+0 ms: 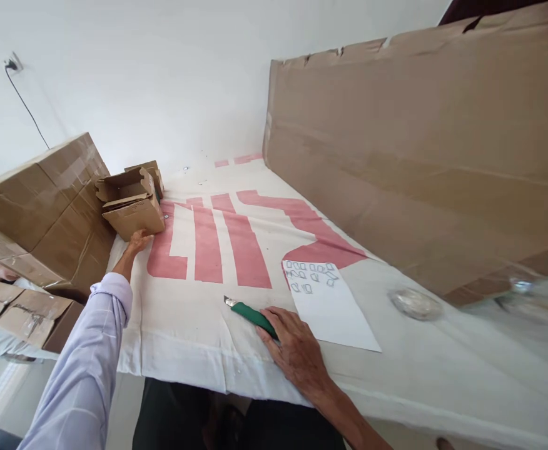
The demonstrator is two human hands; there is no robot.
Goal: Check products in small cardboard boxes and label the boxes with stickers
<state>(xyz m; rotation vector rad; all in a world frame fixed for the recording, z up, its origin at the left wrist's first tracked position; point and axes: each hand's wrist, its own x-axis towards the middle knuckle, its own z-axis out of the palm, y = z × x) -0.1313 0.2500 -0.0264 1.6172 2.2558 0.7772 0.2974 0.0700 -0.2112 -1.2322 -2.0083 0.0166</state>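
Observation:
At the left, my left hand [139, 240] has its fingers at the lower front edge of a small open cardboard box [136, 215], gripping it there. The fingertips are partly hidden against the box. My right hand [297, 347] lies low over the table with its fingers closed around the rear of a green utility knife [254, 317]. The knife's blade end points left, away from the hand. Just right of the knife, a white sheet of paper [337, 309] with several small drawn shapes in blue lies under no hand.
A large taped carton [62, 206] stands left, with smaller boxes [32, 312] below it. Along the right rises a big cardboard panel [410, 150]. A roll of clear tape [415, 304] lies before it. A cream cloth with red print [175, 325] covers the table.

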